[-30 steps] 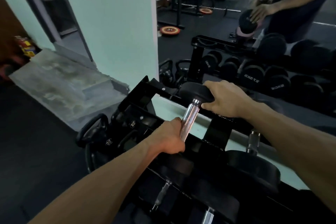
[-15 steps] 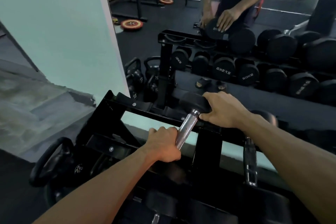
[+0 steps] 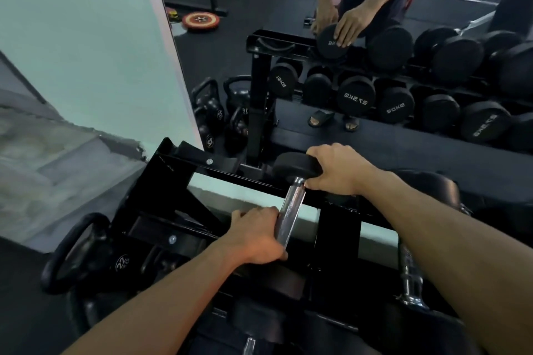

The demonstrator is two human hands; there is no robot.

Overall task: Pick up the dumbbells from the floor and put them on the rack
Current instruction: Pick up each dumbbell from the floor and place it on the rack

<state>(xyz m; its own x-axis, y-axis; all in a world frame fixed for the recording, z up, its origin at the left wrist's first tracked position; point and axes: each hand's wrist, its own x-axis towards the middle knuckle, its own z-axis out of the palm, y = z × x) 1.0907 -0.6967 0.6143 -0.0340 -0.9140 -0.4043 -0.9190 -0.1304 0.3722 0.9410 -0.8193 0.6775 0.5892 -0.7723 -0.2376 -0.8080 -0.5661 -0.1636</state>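
Dumbbell [image 3: 290, 207] being seated on the top tier of the rack [image 3: 184, 164], held in both hands.

Left hand [image 3: 255, 238] grips the near end of the bright knurled handle; right hand [image 3: 336, 170], ahead of it and slightly to the right, curls over the black round far head. To finish well, I would keep both grips firm, lower the far head into its cradle first, then ease the near end down and free the fingers only once the weight rests. The dumbbell looks short, with dark rubber heads; its near head is hidden under the left hand, so whether it already touches the rack is unclear. A kettlebell [image 3: 83, 253] sits below, left of the left hand.
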